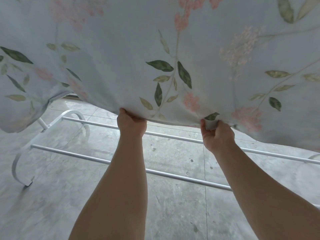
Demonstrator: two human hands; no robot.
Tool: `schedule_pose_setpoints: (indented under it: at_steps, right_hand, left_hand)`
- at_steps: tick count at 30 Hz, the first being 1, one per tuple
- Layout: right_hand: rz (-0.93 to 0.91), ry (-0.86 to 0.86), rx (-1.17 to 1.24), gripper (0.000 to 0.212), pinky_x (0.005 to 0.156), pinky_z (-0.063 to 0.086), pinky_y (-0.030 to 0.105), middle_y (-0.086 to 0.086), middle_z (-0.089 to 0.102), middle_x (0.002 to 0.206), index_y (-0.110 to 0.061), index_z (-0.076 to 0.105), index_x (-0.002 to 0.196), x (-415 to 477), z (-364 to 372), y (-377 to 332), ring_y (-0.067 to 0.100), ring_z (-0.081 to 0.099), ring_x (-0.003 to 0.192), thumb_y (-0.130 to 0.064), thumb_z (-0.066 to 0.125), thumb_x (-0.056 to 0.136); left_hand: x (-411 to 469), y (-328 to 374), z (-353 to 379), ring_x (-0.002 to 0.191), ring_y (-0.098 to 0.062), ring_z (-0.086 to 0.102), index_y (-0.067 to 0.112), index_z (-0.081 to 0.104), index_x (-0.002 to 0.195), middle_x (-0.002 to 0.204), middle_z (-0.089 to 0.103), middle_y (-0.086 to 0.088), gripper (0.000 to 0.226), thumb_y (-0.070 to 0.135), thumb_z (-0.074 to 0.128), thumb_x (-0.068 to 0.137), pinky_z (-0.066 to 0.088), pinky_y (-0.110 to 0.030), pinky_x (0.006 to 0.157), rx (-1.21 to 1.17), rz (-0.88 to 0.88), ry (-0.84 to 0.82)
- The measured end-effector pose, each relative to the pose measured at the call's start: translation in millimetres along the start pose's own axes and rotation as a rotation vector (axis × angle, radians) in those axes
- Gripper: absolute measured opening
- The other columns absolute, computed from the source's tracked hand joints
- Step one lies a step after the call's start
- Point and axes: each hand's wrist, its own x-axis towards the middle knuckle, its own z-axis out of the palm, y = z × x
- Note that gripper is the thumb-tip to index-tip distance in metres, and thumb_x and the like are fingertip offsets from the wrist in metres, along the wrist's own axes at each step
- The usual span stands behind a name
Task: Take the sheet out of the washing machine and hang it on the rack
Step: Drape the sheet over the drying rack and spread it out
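Note:
A pale blue sheet (121,54) printed with green leaves and pink flowers hangs spread across the whole upper part of the view. My left hand (130,124) grips its lower hem from below. About a hand's width to the right, my right hand (217,135) pinches a fold of the same hem between thumb and fingers. Below the hem show the white drying rack's lower bars (86,155) and its curved feet (19,163). The rack's upper part is hidden behind the sheet.
The floor (69,196) is grey marbled tile. Another curved rack foot (314,156) shows at the right edge. The sheet's left corner (19,116) hangs lower than the middle, in front of the rack's left upright.

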Motion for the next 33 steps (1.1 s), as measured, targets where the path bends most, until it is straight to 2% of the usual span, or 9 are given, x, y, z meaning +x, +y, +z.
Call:
schedule_pose_setpoints:
  at_steps: [9,12,14,18,20,22,24,29,33]
  right_hand:
    - [-0.041,0.04,-0.036,0.028,0.061,0.062,0.038,0.017,0.068,0.118,-0.006,0.06,0.125,1.6,0.6,9.5,0.034,0.068,0.095,-0.003,0.054,0.098]
    - [-0.044,0.049,-0.036,0.024,0.062,0.062,0.038,0.017,0.068,0.116,-0.006,0.061,0.121,-0.3,0.4,9.9,0.034,0.068,0.097,-0.005,0.054,0.098]
    - [-0.045,0.048,-0.035,0.018,0.065,0.063,0.039,0.018,0.068,0.114,-0.005,0.062,0.115,-4.7,0.9,10.0,0.034,0.069,0.097,-0.005,0.054,0.099]
    - [-0.048,0.059,0.007,0.019,0.064,0.062,0.039,0.018,0.067,0.116,-0.006,0.061,0.117,-6.4,2.3,13.4,0.036,0.069,0.099,-0.006,0.057,0.098]
    - [-0.03,0.049,0.048,0.026,0.064,0.062,0.04,0.018,0.068,0.118,-0.007,0.061,0.123,-6.8,1.7,19.7,0.036,0.07,0.098,-0.007,0.054,0.098]
    - [0.004,0.029,0.075,0.035,0.07,0.062,0.042,0.019,0.068,0.119,-0.006,0.06,0.127,-11.3,1.0,30.7,0.034,0.071,0.099,-0.004,0.046,0.095]
    - [0.043,0.01,0.05,0.039,0.075,0.062,0.042,0.017,0.067,0.119,-0.005,0.061,0.124,-20.3,2.7,43.1,0.03,0.069,0.102,0.001,0.04,0.091]
    - [0.153,0.017,-0.044,0.037,0.073,0.059,0.038,0.012,0.068,0.119,-0.011,0.062,0.12,-41.5,23.7,82.5,0.029,0.066,0.106,0.003,0.039,0.095]
    - [0.153,0.034,-0.053,0.042,0.068,0.061,0.04,0.012,0.069,0.099,-0.008,0.061,0.125,-59.4,47.3,103.9,0.028,0.067,0.089,0.01,0.047,0.089]
  left_hand:
    - [0.2,2.9,-5.1,0.108,-0.015,0.066,0.018,0.073,0.103,0.108,0.075,0.005,0.019,0.026,0.055,0.1,0.045,-0.031,0.108,0.012,0.039,0.178]
    - [-3.4,-0.3,-15.3,0.103,-0.022,0.066,0.008,0.07,0.106,0.099,0.074,0.004,0.027,0.032,0.059,0.1,0.046,-0.029,0.104,0.121,0.073,0.205]
    - [2.2,0.4,-28.0,0.09,-0.029,0.059,0.0,0.063,0.11,0.087,0.065,0.003,0.037,0.035,0.056,0.1,0.046,-0.027,0.095,0.223,0.111,0.218]
    - [6.2,4.0,-34.9,0.067,-0.009,0.044,0.02,0.052,0.1,0.084,0.046,0.004,0.008,0.024,0.057,0.095,0.04,-0.011,0.06,0.13,-0.035,0.148]
    - [1.2,7.7,-32.1,0.076,-0.007,0.049,0.021,0.049,0.126,0.096,0.049,0.002,0.036,0.009,0.059,0.094,0.04,-0.003,0.054,0.098,-0.084,0.158]
    - [3.3,13.0,-37.7,0.077,-0.006,0.055,0.019,0.054,0.128,0.099,0.056,0.003,0.035,0.023,0.067,0.096,0.044,-0.006,0.057,0.121,-0.025,0.141]
    - [2.2,19.5,-37.3,0.061,-0.006,0.05,0.018,0.06,0.112,0.08,0.056,0.006,0.027,0.037,0.068,0.095,0.042,-0.014,0.051,0.208,-0.023,0.223]
    - [-7.3,32.3,-31.7,0.054,-0.007,0.044,0.017,0.063,0.109,0.075,0.066,0.007,0.017,0.028,0.067,0.096,0.036,-0.016,0.049,0.207,-0.143,0.177]
    - [-7.4,48.1,-23.9,0.058,-0.009,0.046,0.013,0.065,0.103,0.078,0.066,0.002,0.01,0.021,0.065,0.097,0.038,-0.018,0.048,0.227,-0.239,0.222]
